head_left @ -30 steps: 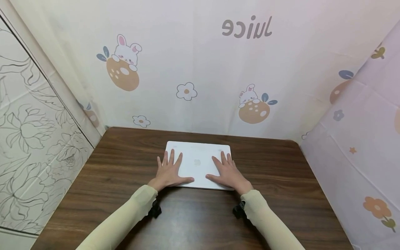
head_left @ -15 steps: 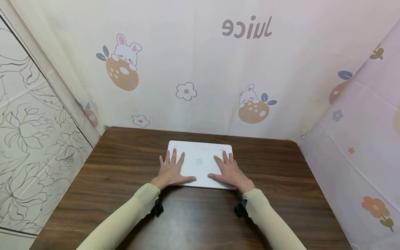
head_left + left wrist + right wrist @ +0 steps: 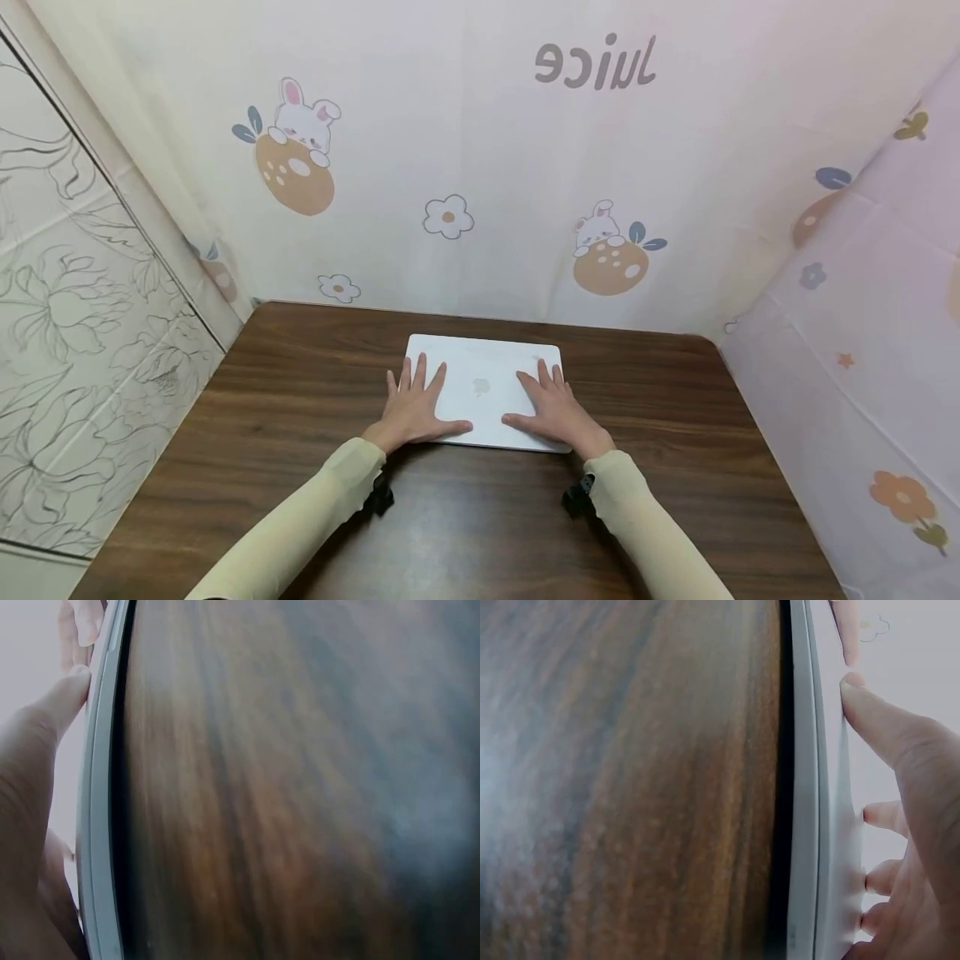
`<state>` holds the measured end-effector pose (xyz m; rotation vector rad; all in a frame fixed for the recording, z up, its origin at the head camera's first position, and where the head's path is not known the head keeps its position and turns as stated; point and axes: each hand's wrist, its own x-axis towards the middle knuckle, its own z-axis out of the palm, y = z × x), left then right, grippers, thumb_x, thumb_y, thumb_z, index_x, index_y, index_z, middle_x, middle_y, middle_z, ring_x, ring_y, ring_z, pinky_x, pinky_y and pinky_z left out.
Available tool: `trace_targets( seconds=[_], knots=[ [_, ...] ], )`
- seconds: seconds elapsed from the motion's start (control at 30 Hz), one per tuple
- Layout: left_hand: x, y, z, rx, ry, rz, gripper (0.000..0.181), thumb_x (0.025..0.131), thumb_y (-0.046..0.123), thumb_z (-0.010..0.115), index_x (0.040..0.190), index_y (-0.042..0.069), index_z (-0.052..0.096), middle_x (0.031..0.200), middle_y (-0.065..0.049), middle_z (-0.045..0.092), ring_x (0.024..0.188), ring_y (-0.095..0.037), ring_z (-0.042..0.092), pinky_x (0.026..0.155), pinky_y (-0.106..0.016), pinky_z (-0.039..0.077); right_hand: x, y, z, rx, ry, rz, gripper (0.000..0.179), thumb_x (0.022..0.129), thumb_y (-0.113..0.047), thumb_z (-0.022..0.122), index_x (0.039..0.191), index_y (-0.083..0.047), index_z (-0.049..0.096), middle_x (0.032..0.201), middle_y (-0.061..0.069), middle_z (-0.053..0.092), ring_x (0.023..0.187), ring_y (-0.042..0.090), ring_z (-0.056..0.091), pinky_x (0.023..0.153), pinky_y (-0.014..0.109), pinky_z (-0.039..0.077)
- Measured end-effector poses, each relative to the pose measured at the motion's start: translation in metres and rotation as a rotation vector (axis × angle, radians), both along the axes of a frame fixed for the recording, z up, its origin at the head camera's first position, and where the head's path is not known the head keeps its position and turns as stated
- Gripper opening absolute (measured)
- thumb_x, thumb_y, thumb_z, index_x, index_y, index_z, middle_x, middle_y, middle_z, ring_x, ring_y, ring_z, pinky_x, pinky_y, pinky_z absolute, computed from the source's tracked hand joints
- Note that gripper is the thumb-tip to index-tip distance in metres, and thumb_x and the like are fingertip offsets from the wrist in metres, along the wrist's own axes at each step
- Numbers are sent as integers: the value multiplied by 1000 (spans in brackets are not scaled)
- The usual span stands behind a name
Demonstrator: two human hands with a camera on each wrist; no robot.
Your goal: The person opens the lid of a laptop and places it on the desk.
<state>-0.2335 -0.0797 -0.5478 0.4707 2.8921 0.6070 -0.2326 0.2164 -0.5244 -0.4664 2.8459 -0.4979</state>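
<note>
A closed silver-white laptop (image 3: 491, 400) with an apple logo on its lid lies flat on a dark wood table (image 3: 465, 517). My left hand (image 3: 412, 412) rests on the lid's left side, fingers spread straight and thumb pointing inward along the near edge. Mirroring it, my right hand (image 3: 557, 412) rests with spread fingers on the right side of the lid. The left wrist view looks along the laptop's near edge (image 3: 97, 810), with the left thumb lying on top. In the right wrist view the right fingertips touch the lid, above the seam between lid and base.
The wood tabletop extends around the laptop, its back edge meeting a white curtain (image 3: 510, 167) printed with rabbits, fruit and flowers. More printed cloth hangs at the right, and a panel with line-drawn flowers (image 3: 75, 317) stands at the left. Black wrist cameras sit under both cuffs.
The laptop has slid slightly to the right across the table, both hands moving along with it. Their spread finger pose stays the same.
</note>
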Motion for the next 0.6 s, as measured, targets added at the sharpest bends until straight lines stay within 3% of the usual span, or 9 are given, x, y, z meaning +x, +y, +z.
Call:
trace_targets(
  seconds=[0.3, 0.6],
  knots=[
    [4, -20, 2, 77, 28, -65, 115, 79, 81, 65, 165, 16, 24, 171, -26, 2, 157, -50, -7, 121, -74, 6, 0, -3, 5, -17, -6, 10, 101, 88, -75, 61, 162, -13, 33, 170, 29, 6, 154, 56, 0, 119, 74, 16],
    [14, -53, 5, 114, 68, -22, 119, 79, 79, 68, 166, 14, 20, 172, -24, 7, 158, -48, -2, 122, -71, 9, 2, 0, 3, -32, 2, -2, 101, 88, -75, 61, 162, -14, 34, 171, 26, 6, 155, 54, 0, 121, 72, 15]
  ],
)
